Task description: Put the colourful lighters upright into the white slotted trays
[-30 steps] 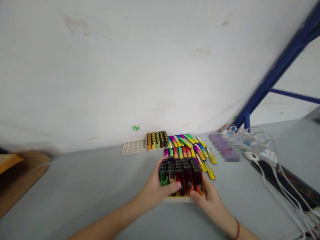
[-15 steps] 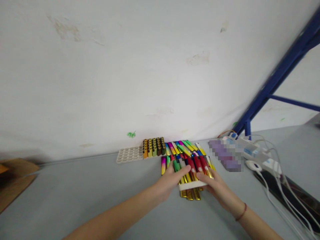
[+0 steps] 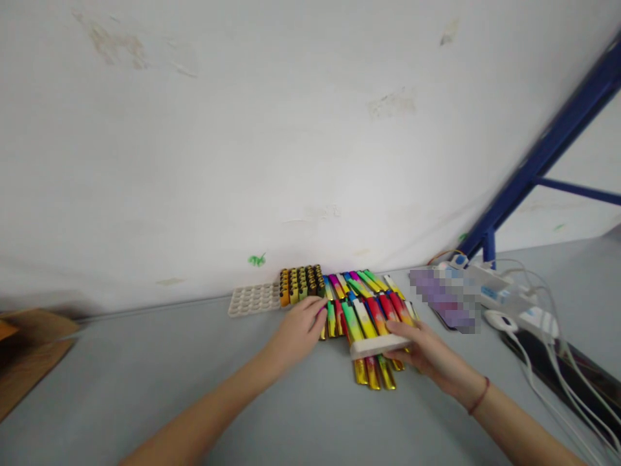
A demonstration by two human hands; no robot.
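Nearest me, the right hand (image 3: 431, 356) pinches the near right corner of a white tray (image 3: 381, 346), thumb above and fingers below. The tray is tipped so the packed lighters (image 3: 363, 317) lean away from the person; the thumb probably lies across them to stop them sliding. Gold ends (image 3: 372, 375) show below the tray's edge, though I can't tell whether they poke through it.

The left hand (image 3: 301, 323) is off the tray, fingers curled at the left end of a row of loose lighters (image 3: 332, 320). A bit of purple shows at its fingertips, but I can't tell whether it is pinching that or merely touching. The row lies side by side on the grey table (image 3: 272, 414), presumably to be easy to pick from.

Farther back, upright lighters (image 3: 286, 296) stand in a tight block, likely propping one another, beside a holed tray (image 3: 255, 299) near the wall (image 3: 310, 129).
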